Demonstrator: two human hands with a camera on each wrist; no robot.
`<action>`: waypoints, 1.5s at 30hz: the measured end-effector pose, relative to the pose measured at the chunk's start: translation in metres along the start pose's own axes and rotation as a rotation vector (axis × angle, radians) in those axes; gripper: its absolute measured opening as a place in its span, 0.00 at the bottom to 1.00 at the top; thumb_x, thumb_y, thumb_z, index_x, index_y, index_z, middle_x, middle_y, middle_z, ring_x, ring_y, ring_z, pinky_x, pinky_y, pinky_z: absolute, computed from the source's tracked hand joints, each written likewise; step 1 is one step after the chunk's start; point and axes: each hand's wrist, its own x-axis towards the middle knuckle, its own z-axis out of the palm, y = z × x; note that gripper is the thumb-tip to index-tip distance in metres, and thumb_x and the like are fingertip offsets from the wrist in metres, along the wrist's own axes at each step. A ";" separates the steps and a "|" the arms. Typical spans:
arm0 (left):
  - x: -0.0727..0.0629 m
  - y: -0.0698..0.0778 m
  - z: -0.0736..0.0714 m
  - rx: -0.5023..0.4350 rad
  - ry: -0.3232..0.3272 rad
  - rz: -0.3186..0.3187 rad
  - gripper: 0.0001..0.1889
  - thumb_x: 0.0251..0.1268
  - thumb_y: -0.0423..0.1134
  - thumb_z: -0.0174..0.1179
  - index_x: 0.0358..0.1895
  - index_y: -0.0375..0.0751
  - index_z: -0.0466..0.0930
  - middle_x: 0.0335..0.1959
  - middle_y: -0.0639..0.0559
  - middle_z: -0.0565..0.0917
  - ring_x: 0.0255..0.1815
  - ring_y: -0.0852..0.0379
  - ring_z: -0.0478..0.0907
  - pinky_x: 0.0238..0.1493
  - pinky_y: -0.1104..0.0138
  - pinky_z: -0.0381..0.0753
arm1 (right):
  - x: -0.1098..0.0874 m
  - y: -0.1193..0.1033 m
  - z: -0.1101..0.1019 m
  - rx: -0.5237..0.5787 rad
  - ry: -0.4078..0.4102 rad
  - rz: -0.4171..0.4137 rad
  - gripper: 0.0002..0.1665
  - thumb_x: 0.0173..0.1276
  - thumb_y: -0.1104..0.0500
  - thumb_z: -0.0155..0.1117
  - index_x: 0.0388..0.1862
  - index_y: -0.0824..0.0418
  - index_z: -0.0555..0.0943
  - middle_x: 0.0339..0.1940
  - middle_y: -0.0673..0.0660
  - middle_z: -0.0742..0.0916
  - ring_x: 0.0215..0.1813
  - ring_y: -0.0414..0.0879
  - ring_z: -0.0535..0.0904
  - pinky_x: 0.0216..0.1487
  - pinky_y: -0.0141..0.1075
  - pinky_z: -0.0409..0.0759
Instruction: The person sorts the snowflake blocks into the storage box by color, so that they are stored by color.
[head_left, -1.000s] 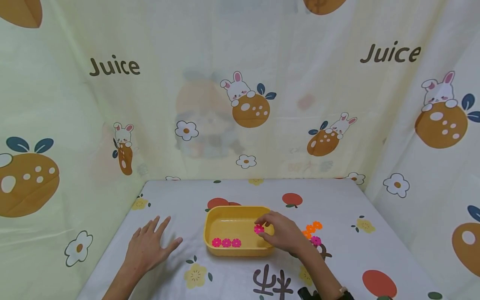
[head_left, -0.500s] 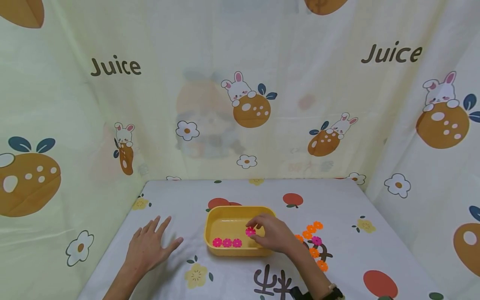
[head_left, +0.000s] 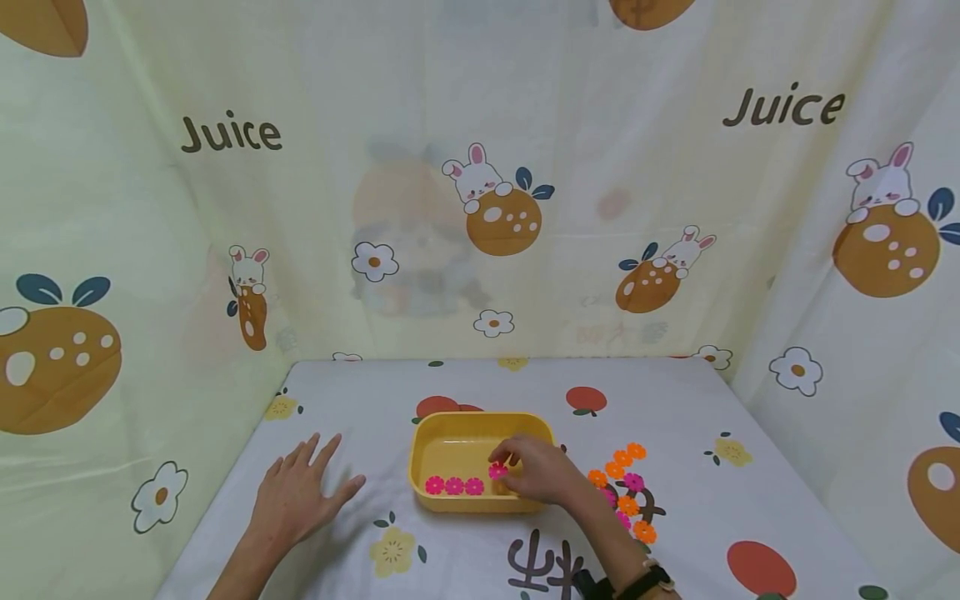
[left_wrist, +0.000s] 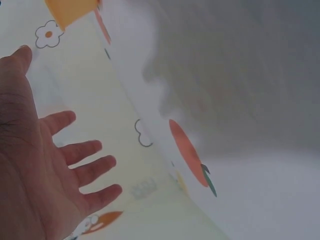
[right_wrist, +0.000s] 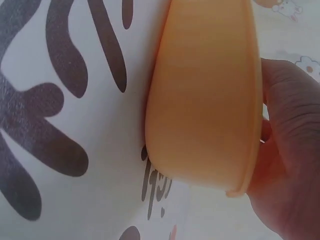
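Observation:
My right hand [head_left: 543,471] reaches into a yellow plastic tray [head_left: 442,503] and pinches a pink flower-shaped piece [head_left: 497,472] between thumb and forefinger. Inside the tray, along its near side, three pink flower pieces [head_left: 453,485] lie in a row, just left of the held one. The right wrist view has the tray's outer wall [right_wrist: 205,100] hiding the fingertips and the piece. To the left of the tray my left hand [head_left: 292,492] hovers with fingers spread, holding nothing; the left wrist view shows that hand [left_wrist: 45,160] with its fingers apart.
Right of the tray, several orange flower pieces [head_left: 627,505] and a few pink ones [head_left: 633,482] lie loose on the white patterned tablecloth [head_left: 675,417]. My right forearm partly covers that group. Printed curtains [head_left: 420,208] stand behind the table and at both sides.
My right hand has moved left and slightly down inside the tray, bringing the pink piece closer to the row. More loose pieces show beside the forearm. The left hand stays put.

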 end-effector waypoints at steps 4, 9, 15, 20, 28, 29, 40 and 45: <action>0.001 -0.002 0.002 0.002 0.001 -0.005 0.49 0.70 0.78 0.54 0.81 0.44 0.70 0.78 0.28 0.71 0.76 0.25 0.69 0.74 0.28 0.66 | 0.003 0.000 0.002 0.013 -0.031 0.021 0.16 0.65 0.55 0.82 0.51 0.53 0.90 0.42 0.44 0.88 0.46 0.43 0.82 0.47 0.39 0.87; 0.001 -0.002 0.003 0.002 -0.005 -0.008 0.50 0.70 0.78 0.54 0.82 0.44 0.69 0.78 0.28 0.71 0.76 0.25 0.70 0.74 0.28 0.66 | 0.008 0.002 0.005 0.030 -0.060 0.030 0.15 0.66 0.55 0.82 0.50 0.53 0.90 0.40 0.44 0.87 0.44 0.42 0.81 0.47 0.37 0.86; 0.000 -0.002 0.003 -0.005 0.003 -0.002 0.50 0.70 0.79 0.53 0.81 0.44 0.70 0.78 0.28 0.71 0.76 0.25 0.70 0.74 0.28 0.66 | 0.013 0.005 0.006 0.058 -0.125 0.008 0.11 0.67 0.57 0.80 0.48 0.54 0.91 0.39 0.46 0.89 0.42 0.41 0.81 0.45 0.34 0.85; -0.001 -0.002 0.004 -0.019 0.027 0.009 0.50 0.70 0.79 0.53 0.81 0.44 0.71 0.77 0.29 0.72 0.75 0.25 0.71 0.73 0.28 0.67 | 0.017 0.006 0.006 0.060 -0.179 0.009 0.10 0.67 0.58 0.80 0.46 0.53 0.90 0.36 0.44 0.88 0.39 0.39 0.80 0.44 0.31 0.85; -0.003 -0.004 0.006 -0.026 0.051 0.011 0.48 0.70 0.76 0.57 0.80 0.44 0.72 0.76 0.28 0.73 0.74 0.25 0.72 0.73 0.28 0.67 | 0.018 0.005 0.005 0.071 -0.207 -0.022 0.11 0.66 0.61 0.82 0.46 0.55 0.90 0.34 0.45 0.87 0.38 0.39 0.80 0.43 0.31 0.85; -0.003 -0.004 0.006 -0.027 0.052 0.010 0.47 0.70 0.75 0.58 0.80 0.44 0.72 0.76 0.28 0.73 0.74 0.25 0.72 0.73 0.28 0.67 | 0.018 0.005 0.005 0.072 -0.211 -0.025 0.11 0.65 0.61 0.82 0.46 0.55 0.90 0.34 0.45 0.88 0.38 0.39 0.80 0.43 0.31 0.85; -0.001 -0.002 0.005 -0.011 -0.002 -0.012 0.54 0.67 0.84 0.48 0.81 0.44 0.70 0.78 0.28 0.70 0.76 0.25 0.70 0.75 0.28 0.65 | 0.022 0.007 0.006 0.086 -0.225 -0.011 0.12 0.66 0.62 0.81 0.47 0.54 0.90 0.36 0.48 0.89 0.39 0.38 0.80 0.44 0.31 0.85; -0.001 -0.002 0.004 -0.013 0.008 -0.009 0.51 0.69 0.81 0.52 0.81 0.44 0.71 0.78 0.28 0.71 0.76 0.25 0.70 0.75 0.28 0.65 | 0.021 0.007 0.006 0.085 -0.222 -0.005 0.12 0.66 0.61 0.81 0.47 0.53 0.90 0.37 0.47 0.89 0.39 0.39 0.81 0.44 0.30 0.85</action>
